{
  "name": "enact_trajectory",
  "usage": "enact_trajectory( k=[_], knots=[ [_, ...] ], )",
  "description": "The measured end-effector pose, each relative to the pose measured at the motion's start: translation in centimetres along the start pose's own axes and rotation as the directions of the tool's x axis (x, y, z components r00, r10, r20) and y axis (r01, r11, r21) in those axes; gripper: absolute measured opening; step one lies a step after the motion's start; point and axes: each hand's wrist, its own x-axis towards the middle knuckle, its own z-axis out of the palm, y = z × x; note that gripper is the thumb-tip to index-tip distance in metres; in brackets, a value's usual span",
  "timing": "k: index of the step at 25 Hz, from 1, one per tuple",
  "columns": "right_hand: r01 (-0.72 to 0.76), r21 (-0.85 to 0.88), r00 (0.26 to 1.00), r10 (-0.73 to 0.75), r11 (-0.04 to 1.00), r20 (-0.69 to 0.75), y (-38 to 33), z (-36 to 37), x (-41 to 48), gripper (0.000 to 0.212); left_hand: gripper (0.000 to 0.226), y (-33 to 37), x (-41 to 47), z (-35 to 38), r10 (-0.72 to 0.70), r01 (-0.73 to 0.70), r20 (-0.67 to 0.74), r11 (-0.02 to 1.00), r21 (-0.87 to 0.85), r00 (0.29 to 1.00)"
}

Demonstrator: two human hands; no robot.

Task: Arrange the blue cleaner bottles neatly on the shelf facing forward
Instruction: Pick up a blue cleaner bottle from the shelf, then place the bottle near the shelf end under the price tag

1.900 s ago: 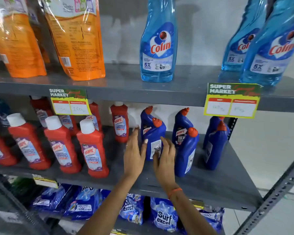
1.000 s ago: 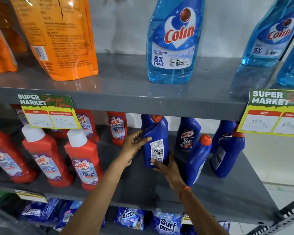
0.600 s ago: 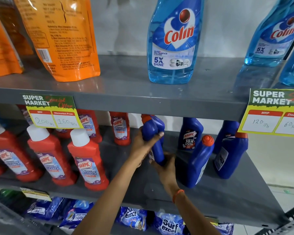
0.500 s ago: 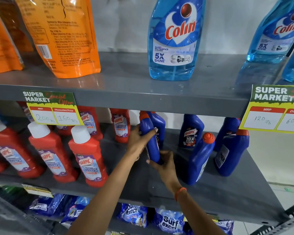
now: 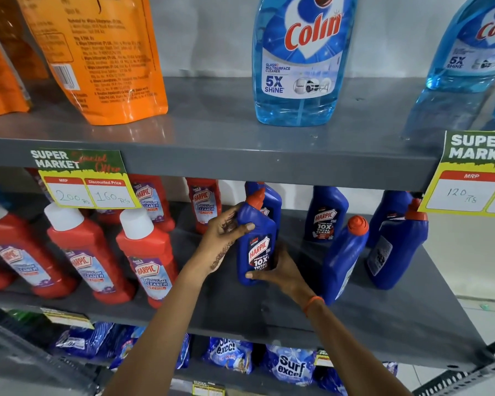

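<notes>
Both hands hold one blue Harpic bottle point(image 5: 257, 241) with an orange cap, upright on the grey middle shelf point(image 5: 269, 310). Its front label faces me. My left hand point(image 5: 223, 238) wraps its upper left side and my right hand point(image 5: 277, 270) cups its lower right and base. Another blue bottle point(image 5: 270, 202) stands right behind it. Farther right, one blue bottle point(image 5: 325, 215) at the back shows its front label, one point(image 5: 345, 258) leans with its side toward me, and two more point(image 5: 396, 250) show a back label.
Red Harpic bottles point(image 5: 146, 252) with white caps fill the shelf's left half. The upper shelf carries orange pouches point(image 5: 103, 58) and light blue Colin bottles point(image 5: 300, 61). Yellow price tags point(image 5: 83, 181) hang from its edge. Surf Excel packets point(image 5: 289, 367) lie below.
The held blue bottle has been turned from showing its back label, through edge-on, until its front label faces me. Both hands stayed on it.
</notes>
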Motion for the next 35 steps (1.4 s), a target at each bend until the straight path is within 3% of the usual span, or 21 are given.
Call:
enact_trajectory(
  k=[6, 12, 15, 18, 21, 23, 25, 27, 29, 30, 33, 35],
  knots=[
    [-0.014, -0.012, 0.953, 0.01, 1.0, -0.303, -0.2, 3.0, -0.5, 0.091, 0.047, -1.1, -0.7, -0.9, 0.027, -0.025, -0.067, 0.999, 0.027, 0.997],
    [-0.037, 0.058, 0.893, 0.059, 0.998, -0.446, 0.1, 5.3, -1.1, 0.075, 0.046, -1.4, -1.1, -1.6, 0.014, -0.011, -0.06, 0.999, 0.05, 0.998],
    [-0.021, 0.04, 0.898, 0.037, 0.999, -0.439, 0.1, 5.5, -1.5, 0.078, 0.05, -1.1, -1.7, -1.3, 0.019, -0.016, -0.032, 0.996, 0.09, 0.999],
    [0.074, -0.076, 0.88, -0.101, 0.994, -0.463, -0.5, 5.5, -2.9, 0.094, 0.068, -1.4, -2.7, -0.4, 0.13, -0.118, -0.014, 0.938, 0.326, 0.991],
    [0.22, -0.251, 0.733, -0.329, 0.943, -0.595, -2.1, 4.0, -6.0, 0.075, 0.07, -1.1, -3.7, 2.5, 0.382, -0.298, 0.004, 0.714, 0.634, 0.924],
    [0.321, -0.324, 0.591, -0.455, 0.89, -0.666, -3.7, 1.9, -8.6, 0.06, 0.067, -0.4, -4.5, 5.0, 0.522, -0.374, -0.002, 0.614, 0.695, 0.853],
    [0.362, -0.395, 0.483, -0.532, 0.845, -0.696, -4.0, -0.7, -10.1, 0.052, 0.065, -0.3, -5.0, 7.8, 0.594, -0.442, 0.021, 0.574, 0.689, 0.804],
    [0.328, -0.388, 0.449, -0.503, 0.861, -0.738, -2.7, -3.4, -10.3, 0.05, 0.064, -1.1, -4.9, 10.8, 0.565, -0.458, 0.061, 0.595, 0.661, 0.823],
    [0.25, -0.29, 0.481, -0.379, 0.924, -0.79, -0.3, -5.9, -9.6, 0.051, 0.066, -2.1, -4.7, 13.6, 0.443, -0.391, 0.073, 0.687, 0.613, 0.893],
    [0.202, -0.224, 0.533, -0.299, 0.953, -0.792, 0.9, -6.7, -9.2, 0.053, 0.066, -2.7, -4.5, 14.6, 0.361, -0.334, 0.074, 0.742, 0.581, 0.93],
    [0.118, -0.087, 0.764, -0.146, 0.989, -0.628, 3.7, -8.7, -8.9, 0.056, 0.065, -4.0, -4.1, 17.5, 0.18, -0.177, 0.049, 0.818, 0.548, 0.982],
    [0.123, -0.063, 0.849, -0.138, 0.99, -0.51, 4.9, -9.2, -8.9, 0.056, 0.062, -4.3, -3.5, 18.4, 0.144, -0.099, -0.031, 0.804, 0.586, 0.989]
  ],
)
